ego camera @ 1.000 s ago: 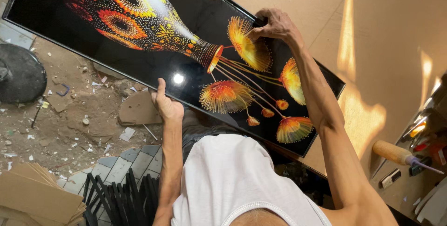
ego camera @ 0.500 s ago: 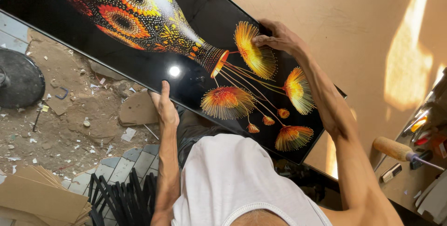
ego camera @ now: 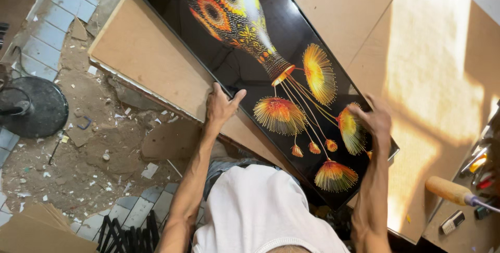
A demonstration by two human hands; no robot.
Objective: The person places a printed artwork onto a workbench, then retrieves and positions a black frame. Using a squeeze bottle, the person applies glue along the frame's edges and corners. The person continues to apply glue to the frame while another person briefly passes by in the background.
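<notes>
Since half a second ago, your black glossy picture [ego camera: 245,50] has swung over a brown board [ego camera: 151,60]. Your left hand [ego camera: 221,104] grips its edge at 9 o'clock; your right hand [ego camera: 372,120], fingers spread, presses its 3 o'clock edge. The picture runs diagonally between them.

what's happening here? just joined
A person in a white top holds a long glossy black panel printed with an orange and yellow vase and flower heads. The left hand grips its near long edge; the right hand rests on its face near the lower end. The panel lies slanted over brown boards. Rubble and broken floor tiles lie to the left.
</notes>
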